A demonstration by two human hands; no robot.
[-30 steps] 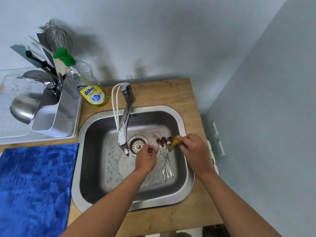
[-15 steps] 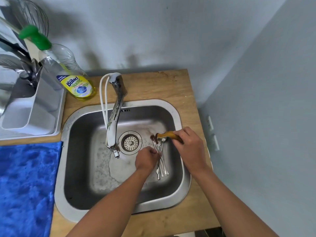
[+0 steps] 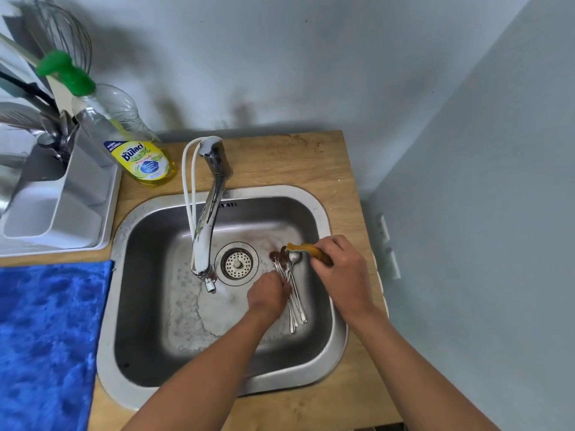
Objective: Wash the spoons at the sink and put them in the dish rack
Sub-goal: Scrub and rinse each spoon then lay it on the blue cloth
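Several long-handled metal spoons lie bunched in the steel sink, right of the drain; some bowls carry brown residue, one looks clean. My left hand is closed around the spoon handles at mid-length. My right hand grips a yellow sponge with a green underside, pressed on the spoon bowls. The white dish rack stands on the counter at the far left, with its cutlery holder full of utensils.
The chrome faucet reaches over the sink with water running from its spout by the drain. A yellow dish soap bottle stands behind the sink. A blue cloth covers the counter on the left. Walls close in behind and right.
My left hand slid from beside the drain onto the spoon handles and closed on them. The sponge in my right hand shifted over the spoon bowls. The view moved closer and right.
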